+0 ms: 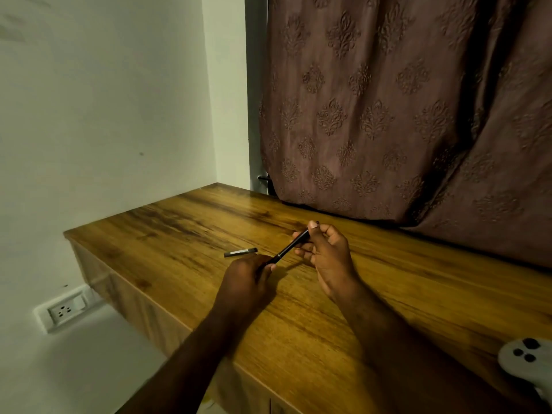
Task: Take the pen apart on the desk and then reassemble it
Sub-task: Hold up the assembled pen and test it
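Observation:
A slim dark pen body (289, 248) is held slanted just above the wooden desk (185, 228). My right hand (327, 252) pinches its upper end between thumb and fingers. My left hand (248, 279) grips its lower end at a thin silver ring. The pen's tip is hidden inside my left fingers. A separate grey pen cap (240, 252) lies flat on the desk just beyond my left hand, not touching it.
A brown patterned curtain (403, 115) hangs over the desk's back edge. A white game controller (527, 361) rests at the desk's near right. The desk's left edge drops off beside a white wall with a power socket (64, 311).

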### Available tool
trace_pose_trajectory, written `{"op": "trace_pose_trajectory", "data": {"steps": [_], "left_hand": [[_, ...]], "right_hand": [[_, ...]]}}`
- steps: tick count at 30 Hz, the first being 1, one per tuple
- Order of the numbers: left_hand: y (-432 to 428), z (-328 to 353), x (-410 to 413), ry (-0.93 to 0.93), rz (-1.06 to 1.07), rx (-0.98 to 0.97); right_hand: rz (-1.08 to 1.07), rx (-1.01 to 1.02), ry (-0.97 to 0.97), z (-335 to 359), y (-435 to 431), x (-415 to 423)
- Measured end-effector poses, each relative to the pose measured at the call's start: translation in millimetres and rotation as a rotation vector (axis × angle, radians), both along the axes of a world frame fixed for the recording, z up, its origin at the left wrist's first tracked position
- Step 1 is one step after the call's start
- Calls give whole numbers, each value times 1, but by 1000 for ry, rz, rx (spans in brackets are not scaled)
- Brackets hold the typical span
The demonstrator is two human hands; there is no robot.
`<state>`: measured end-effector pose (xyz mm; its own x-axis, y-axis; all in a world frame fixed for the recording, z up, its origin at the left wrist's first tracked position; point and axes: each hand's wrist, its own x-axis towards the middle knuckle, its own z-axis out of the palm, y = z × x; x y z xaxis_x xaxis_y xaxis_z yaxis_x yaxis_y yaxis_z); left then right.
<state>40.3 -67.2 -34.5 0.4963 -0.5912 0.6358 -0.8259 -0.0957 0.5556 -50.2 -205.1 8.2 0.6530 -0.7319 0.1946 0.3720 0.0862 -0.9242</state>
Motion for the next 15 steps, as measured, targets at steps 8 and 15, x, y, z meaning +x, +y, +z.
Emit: {"op": "trace_pose_trajectory", "data": {"steps": [8,15], "left_hand": [[3,6,-19,701,-211,-103],[5,16,-28,957,-237,-276]], "right_hand": [[233,252,-96,10,28,5],[148,410,-133,37,40,27]]}}
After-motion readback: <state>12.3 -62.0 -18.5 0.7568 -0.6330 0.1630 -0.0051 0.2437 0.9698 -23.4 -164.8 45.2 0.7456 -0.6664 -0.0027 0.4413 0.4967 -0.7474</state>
